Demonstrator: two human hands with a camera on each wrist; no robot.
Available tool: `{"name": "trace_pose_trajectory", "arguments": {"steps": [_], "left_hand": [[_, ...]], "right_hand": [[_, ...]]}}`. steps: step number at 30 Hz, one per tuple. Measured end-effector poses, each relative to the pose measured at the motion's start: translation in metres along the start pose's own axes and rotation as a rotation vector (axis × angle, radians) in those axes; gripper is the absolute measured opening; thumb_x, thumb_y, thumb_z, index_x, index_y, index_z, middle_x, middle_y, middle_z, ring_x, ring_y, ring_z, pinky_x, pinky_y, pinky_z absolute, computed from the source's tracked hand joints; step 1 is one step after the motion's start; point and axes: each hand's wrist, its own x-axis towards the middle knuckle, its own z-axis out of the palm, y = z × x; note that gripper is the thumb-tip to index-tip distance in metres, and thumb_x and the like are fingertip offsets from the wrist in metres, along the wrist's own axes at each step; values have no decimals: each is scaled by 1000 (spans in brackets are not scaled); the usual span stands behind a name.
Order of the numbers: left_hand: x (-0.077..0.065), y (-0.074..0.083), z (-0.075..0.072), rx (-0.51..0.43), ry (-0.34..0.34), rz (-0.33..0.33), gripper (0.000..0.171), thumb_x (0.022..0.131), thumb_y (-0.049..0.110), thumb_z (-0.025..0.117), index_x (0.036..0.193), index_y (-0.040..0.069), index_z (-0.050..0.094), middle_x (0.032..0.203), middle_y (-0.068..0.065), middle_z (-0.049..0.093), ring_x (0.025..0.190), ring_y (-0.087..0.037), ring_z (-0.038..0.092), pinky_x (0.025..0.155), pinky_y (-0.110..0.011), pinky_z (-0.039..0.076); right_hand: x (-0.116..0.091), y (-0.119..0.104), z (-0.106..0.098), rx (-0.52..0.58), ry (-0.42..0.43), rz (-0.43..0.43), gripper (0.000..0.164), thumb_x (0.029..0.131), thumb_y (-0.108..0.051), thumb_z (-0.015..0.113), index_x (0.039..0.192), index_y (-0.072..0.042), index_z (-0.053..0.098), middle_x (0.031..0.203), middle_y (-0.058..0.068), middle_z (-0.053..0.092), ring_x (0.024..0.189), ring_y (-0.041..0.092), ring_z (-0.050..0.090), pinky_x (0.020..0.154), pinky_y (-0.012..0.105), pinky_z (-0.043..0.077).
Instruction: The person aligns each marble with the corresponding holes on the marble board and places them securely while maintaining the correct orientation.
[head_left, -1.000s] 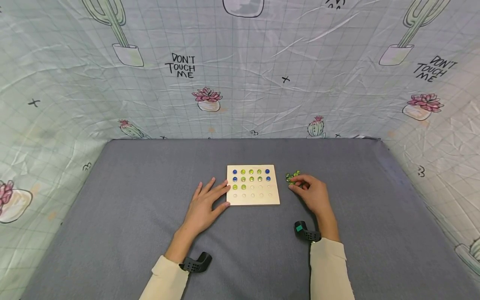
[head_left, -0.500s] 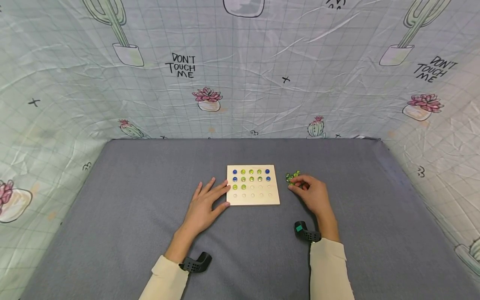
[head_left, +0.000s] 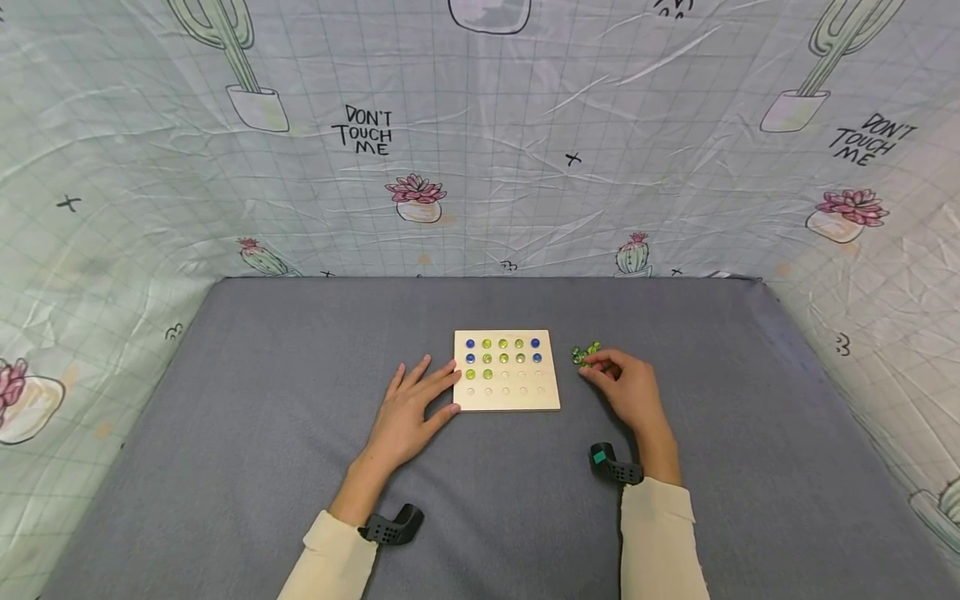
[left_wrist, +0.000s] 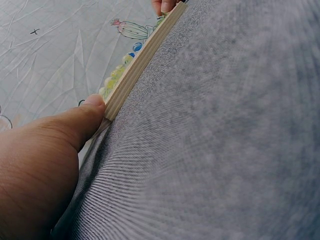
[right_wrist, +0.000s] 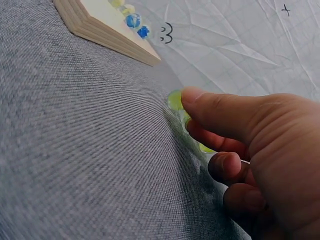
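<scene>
A pale wooden board [head_left: 513,400] with rows of round dimples lies on the cloth. Its upper two rows hold green marbles [head_left: 503,343] with blue marbles [head_left: 536,343] at the ends; two more green ones sit at the left of the third row. My left hand [head_left: 402,417] lies spread, fingertips and thumb at the board's left edge; the left wrist view shows the thumb [left_wrist: 92,102] against its corner. Right of the board, my right hand [head_left: 628,390] has thumb and index finger pinched at a green marble [right_wrist: 187,121], beside a small pile of green marbles [head_left: 577,357].
Grey cloth [head_left: 300,350] covers the table. A patterned curtain [head_left: 510,208] rises behind and along both sides. Black wrist cameras sit on both wrists, the left one [head_left: 393,527] and the right one [head_left: 613,465], over the cloth near the forearms.
My right hand has shifted very slightly at the pile of green marbles. The left hand and the board have stayed where they were.
</scene>
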Motion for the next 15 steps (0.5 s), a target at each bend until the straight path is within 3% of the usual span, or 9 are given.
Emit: {"name": "trace_pose_trajectory", "arguments": {"steps": [15], "left_hand": [[0,0,0,-3,3,5,50,91,36,66,137,19,56,144,4,46,139,-28,30,115,-52,10]], "right_hand": [[2,-18,12,90,-20,-43,18,85,-22,75,98,-10,72,80,2,64,67,17,53,56,26,42]]}}
